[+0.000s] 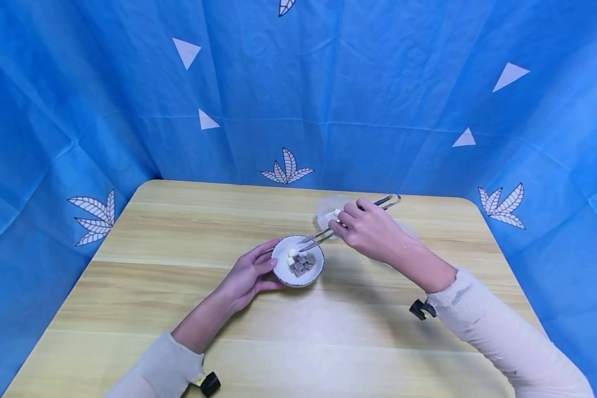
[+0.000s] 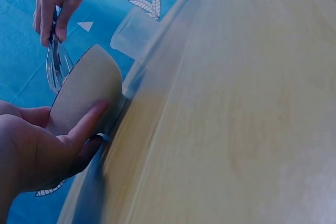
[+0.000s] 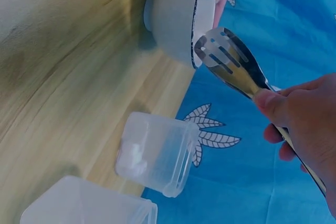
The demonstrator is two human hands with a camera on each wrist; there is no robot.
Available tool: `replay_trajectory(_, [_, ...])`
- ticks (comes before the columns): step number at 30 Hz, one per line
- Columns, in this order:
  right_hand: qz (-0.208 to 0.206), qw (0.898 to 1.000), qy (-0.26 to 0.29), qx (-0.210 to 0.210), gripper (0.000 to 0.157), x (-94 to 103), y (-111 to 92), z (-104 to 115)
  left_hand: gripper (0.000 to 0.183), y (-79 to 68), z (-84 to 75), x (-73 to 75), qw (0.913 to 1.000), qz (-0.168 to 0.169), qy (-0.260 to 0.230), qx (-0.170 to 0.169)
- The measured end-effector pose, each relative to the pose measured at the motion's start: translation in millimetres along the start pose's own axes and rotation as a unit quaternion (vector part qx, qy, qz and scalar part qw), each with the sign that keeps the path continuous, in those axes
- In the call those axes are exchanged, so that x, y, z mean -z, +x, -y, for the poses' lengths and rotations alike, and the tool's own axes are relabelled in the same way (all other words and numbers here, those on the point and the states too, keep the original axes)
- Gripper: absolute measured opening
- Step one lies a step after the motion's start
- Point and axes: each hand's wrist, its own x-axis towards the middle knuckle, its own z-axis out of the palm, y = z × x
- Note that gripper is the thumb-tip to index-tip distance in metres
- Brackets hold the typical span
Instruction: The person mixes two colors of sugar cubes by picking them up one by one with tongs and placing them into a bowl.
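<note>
Several greyish-brown and white cubes (image 1: 300, 265) lie in a round white bowl (image 1: 315, 272) the left hand (image 1: 251, 276) grips; the right hand (image 1: 370, 229) clasps slotted metal tongs (image 3: 241, 80) at its mouth; bumping the bowl could spill them.

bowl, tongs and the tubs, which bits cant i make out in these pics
- Bowl contents: left wrist view, hidden by the bowl's own wall.
- Tongs: head view, tips too small to tell whether they pinch anything.
- Right-hand tub: right wrist view, cut off by the bottom edge; head view, mostly behind the right hand and wrist.
</note>
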Motion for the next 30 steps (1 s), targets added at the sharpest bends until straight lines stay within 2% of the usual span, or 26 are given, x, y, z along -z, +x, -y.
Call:
replay_trajectory(13, [0.03,0.999,0.005,-0.017,0.021,4.6,-4.6,-3.9,0.061,0.5,0.7,0.8,1.0,0.0,0.003,0.0])
replay_trajectory(16, [0.03,0.999,0.014,-0.025,0.018,5.1,-6.0,-7.3,0.061,0.8,0.6,0.5,1.0,-0.002,0.003,0.0])
replay_trajectory(20, [0.013,0.998,0.033,-0.044,0.011,3.9,-8.9,-13.9,0.061,0.4,0.2,-0.6,1.0,-0.003,0.007,0.0])
replay_trajectory(25, [-0.005,0.996,0.043,-0.078,0.014,1.9,-15.4,-26.4,0.061,0.0,0.6,0.0,1.0,-0.004,0.007,-0.001])
replay_trajectory(30, [0.033,0.992,0.043,-0.111,0.014,5.4,-22.7,-40.8,0.061,1.0,2.1,1.5,1.0,-0.002,0.004,-0.002])
